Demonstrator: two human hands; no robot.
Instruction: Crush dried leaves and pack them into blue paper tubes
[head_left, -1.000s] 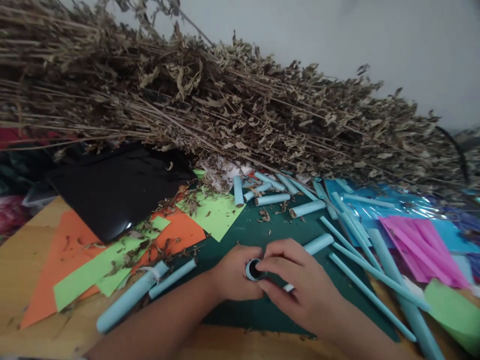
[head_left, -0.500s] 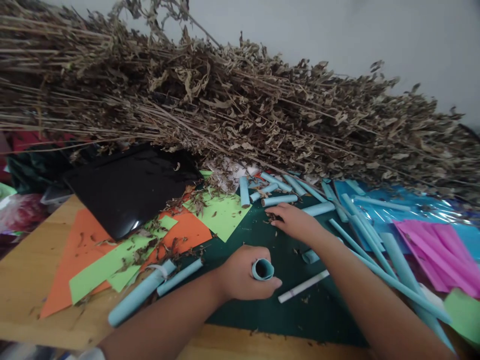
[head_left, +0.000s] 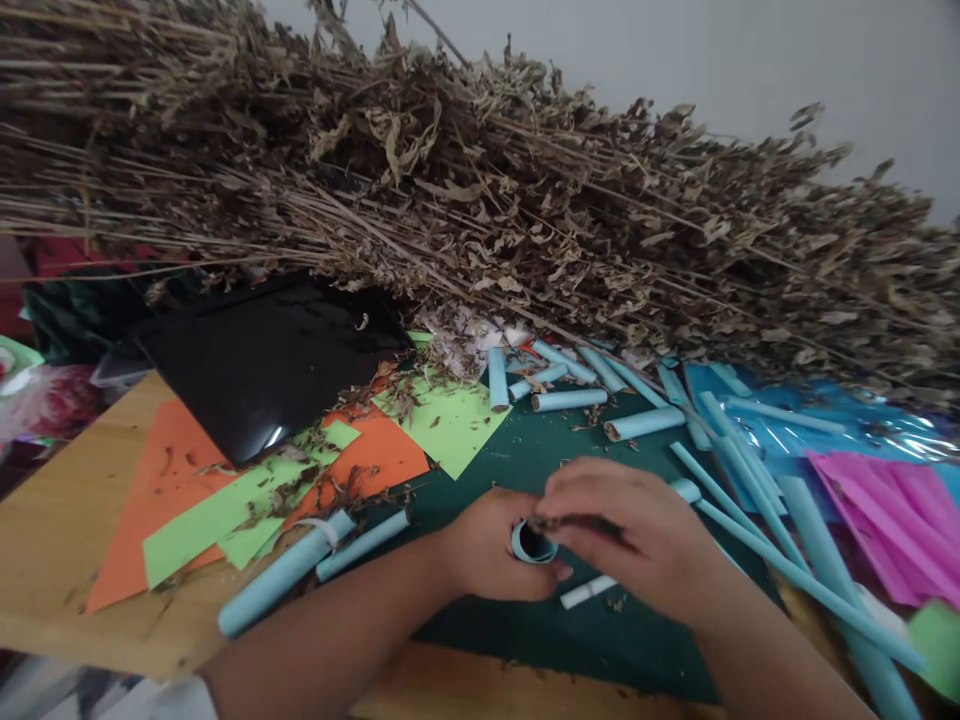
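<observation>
A light-blue rolled-paper tube [head_left: 531, 554] stands in the left hand [head_left: 495, 548], whose fingers are wrapped around it. Its open mouth faces up toward the viewer, and its long axis runs down through the fist, roughly upright; the lower end is hidden. The right hand [head_left: 637, 530] is at the mouth: its thumb and fingers are drawn narrow on a small brown scrap of dried leaf [head_left: 544, 522], and their tips lie at the rim, just to the right of the opening and slightly beyond it. Whether the tips touch the rim cannot be told.

Below the right fingers, near them, a slim white stick [head_left: 586, 592] lies on a dark green sheet [head_left: 555, 640]. Bare green lies on the near side of both hands, down to the edge of the wooden worktop [head_left: 465, 675]. Beyond the right fingers there is a short open stretch, then a scatter of short light-blue tubes [head_left: 645, 424], with a big bundle of dried stalks and leaves [head_left: 540, 230] behind. To the right of the right fingers, long light-blue tubes [head_left: 806, 540] crowd the side; left of the left fingers, a thick light-blue tube with a white band [head_left: 274, 590] lies aslant beyond the forearm.
</observation>
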